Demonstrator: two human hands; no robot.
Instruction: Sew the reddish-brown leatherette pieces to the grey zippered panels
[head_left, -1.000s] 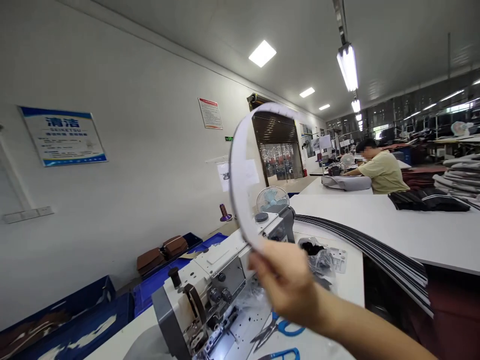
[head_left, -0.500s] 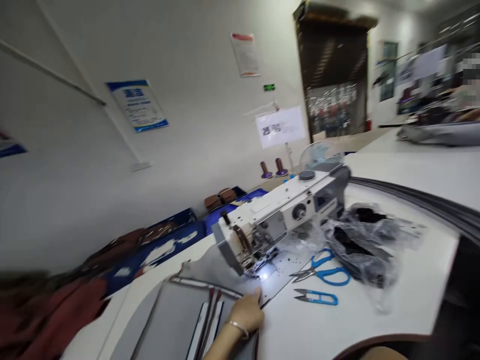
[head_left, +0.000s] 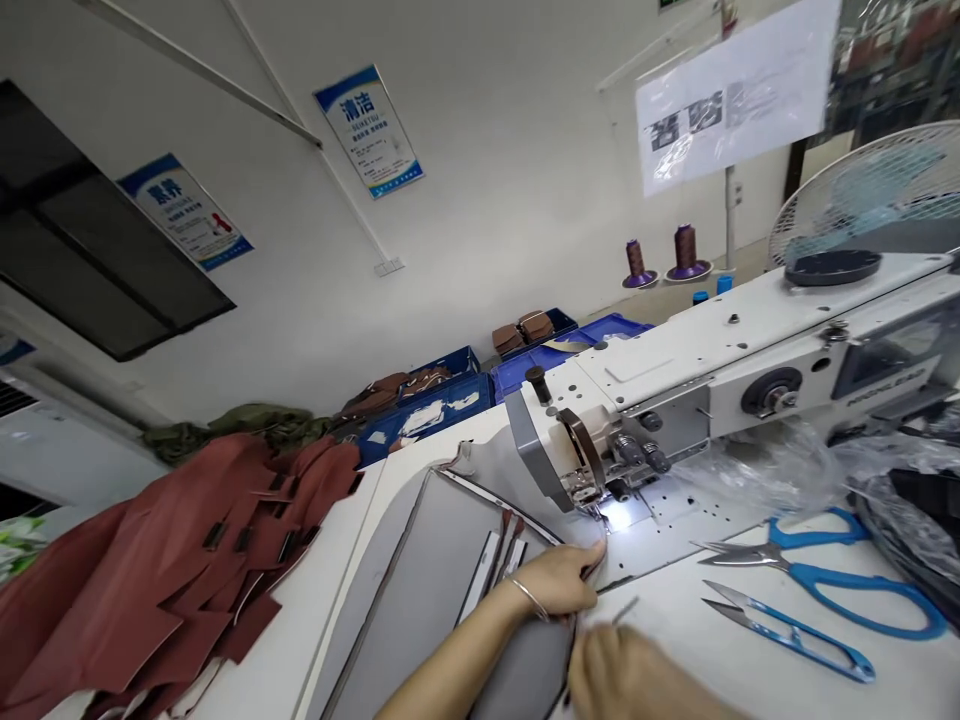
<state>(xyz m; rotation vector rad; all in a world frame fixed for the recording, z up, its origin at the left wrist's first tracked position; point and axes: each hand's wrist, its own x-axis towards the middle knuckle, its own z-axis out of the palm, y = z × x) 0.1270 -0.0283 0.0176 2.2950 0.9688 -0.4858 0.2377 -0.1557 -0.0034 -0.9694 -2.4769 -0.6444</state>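
Observation:
A grey fabric panel with dark edging lies on the sewing table, its right corner close under the lit needle area of the white sewing machine. My left hand, with a bangle at the wrist, grips that edge just in front of the presser foot. At the panel's near edge, my right hand is curled closed and smeared by motion. A thin grey sliver shows just above its knuckles; I cannot tell whether the hand holds it. White strips and brown bands lie on the panel.
Blue-handled scissors and thread snips lie right of my hands. Beyond them is clear plastic wrapping. Reddish-brown pieces are heaped on the left, with blue crates behind the table. A fan stands at the right.
My view has turned left and come closer to the machine. My right hand has come in beside the left at the panel's edge. My left hand stays by the needle.

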